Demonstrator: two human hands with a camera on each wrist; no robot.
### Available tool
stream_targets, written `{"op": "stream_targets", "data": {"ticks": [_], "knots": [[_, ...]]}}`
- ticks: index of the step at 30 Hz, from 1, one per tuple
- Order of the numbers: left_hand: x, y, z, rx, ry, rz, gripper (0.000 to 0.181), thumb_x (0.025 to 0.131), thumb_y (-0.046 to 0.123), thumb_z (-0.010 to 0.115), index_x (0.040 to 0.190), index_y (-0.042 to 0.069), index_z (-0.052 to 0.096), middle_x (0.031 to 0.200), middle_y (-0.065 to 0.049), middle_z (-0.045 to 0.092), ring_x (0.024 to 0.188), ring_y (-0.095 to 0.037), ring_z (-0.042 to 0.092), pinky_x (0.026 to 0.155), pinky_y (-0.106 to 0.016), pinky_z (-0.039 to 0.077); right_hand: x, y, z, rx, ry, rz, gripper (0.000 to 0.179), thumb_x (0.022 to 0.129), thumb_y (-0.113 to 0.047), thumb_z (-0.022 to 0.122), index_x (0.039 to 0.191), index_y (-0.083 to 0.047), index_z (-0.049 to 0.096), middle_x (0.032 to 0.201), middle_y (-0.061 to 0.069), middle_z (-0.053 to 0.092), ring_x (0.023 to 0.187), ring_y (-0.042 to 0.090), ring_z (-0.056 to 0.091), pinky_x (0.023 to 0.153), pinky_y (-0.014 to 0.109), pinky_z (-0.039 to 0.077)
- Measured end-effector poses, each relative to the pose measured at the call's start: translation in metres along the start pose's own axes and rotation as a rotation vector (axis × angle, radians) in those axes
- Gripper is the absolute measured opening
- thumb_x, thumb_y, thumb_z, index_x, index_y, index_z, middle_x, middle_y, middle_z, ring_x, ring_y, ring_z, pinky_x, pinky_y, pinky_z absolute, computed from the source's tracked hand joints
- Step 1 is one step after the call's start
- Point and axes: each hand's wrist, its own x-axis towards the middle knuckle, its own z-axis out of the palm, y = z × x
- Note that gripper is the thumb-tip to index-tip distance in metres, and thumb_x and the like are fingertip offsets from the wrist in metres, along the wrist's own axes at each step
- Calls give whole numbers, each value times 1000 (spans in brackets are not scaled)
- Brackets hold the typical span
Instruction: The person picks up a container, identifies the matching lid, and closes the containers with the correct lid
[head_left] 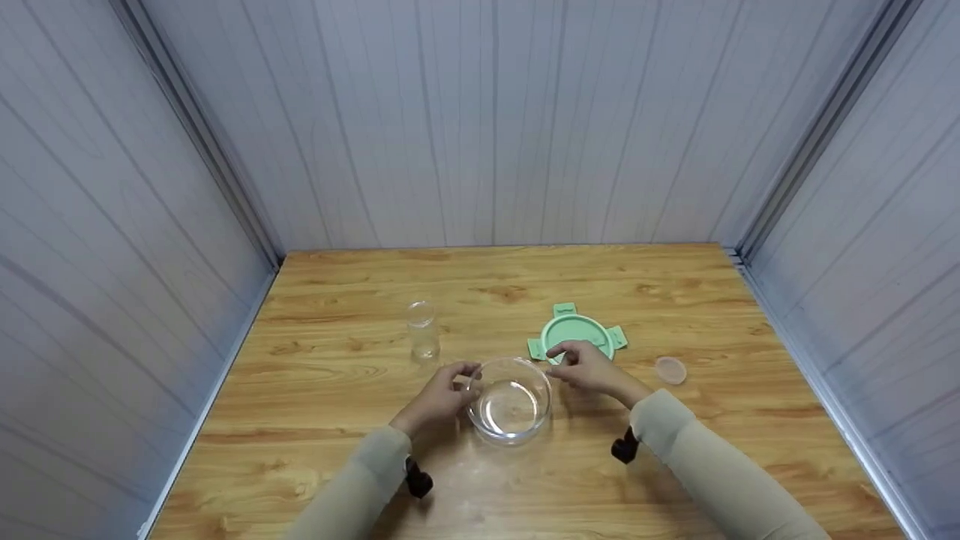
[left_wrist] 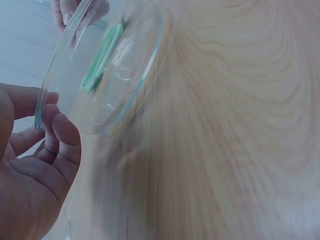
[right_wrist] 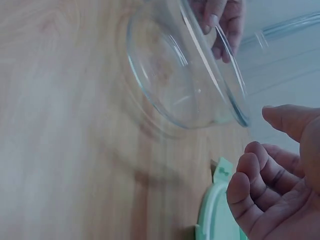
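A round clear glass bowl [head_left: 508,436] stands on the wooden table between the two hands. My left hand [head_left: 441,391] pinches its left rim between thumb and fingers; the left wrist view shows the fingertips [left_wrist: 66,129] against the glass. On the other side, my right hand [head_left: 589,369] is just off the bowl's right rim, thumb apart from loosely bent fingers, with nothing in its grasp. Behind the right hand lies a green lid [head_left: 574,328] with flaps out at its edge, partly covered by that hand in the head view.
A tall clear glass [head_left: 424,335] stands behind the left hand. To the right of the right hand lies a small translucent round lid [head_left: 670,370]. Pale panel walls [head_left: 480,127] enclose the wooden table [head_left: 337,420] at the back and both sides.
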Motion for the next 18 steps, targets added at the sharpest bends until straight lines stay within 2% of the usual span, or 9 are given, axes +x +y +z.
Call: {"op": "stream_targets", "data": {"ticks": [3, 7, 15, 18], "knots": [[0, 1, 0, 6, 3, 2, 50, 100, -6, 62, 147, -15, 50, 144, -31, 56, 119, -40, 69, 90, -31, 61, 0, -1, -8, -3, 11, 6, 42, 101, -11, 74, 132, 15, 64, 72, -7, 59, 59, 4, 54, 54, 18, 46], [0, 2, 1, 3, 8, -4, 50, 98, -6, 64, 146, -15, 51, 143, -30, 56, 115, -35, 70, 90, -33, 62, 0, -1, -18, -34, 47, -1, 43, 101, -11, 74, 132, 16, 63, 75, -5, 61, 62, 5, 54, 57, 19, 45], [0, -1, 2, -7, 8, -26, 46, 100, -3, 63, 144, -14, 53, 143, -28, 57, 121, -39, 70, 94, -35, 62, -3, 3, -32, -138, 138, 6, 45, 99, -12, 79, 133, 12, 64, 92, 6, 66, 80, 16, 58, 72, 29, 49], [1, -1, 1, -8, 6, -25, 46, 100, -3, 64, 144, -13, 54, 142, -28, 57, 121, -38, 70, 95, -37, 63, -4, 2, -37, -161, 151, 28, 49, 98, -15, 80, 137, 10, 63, 102, 14, 68, 89, 20, 62, 79, 34, 52]]}}
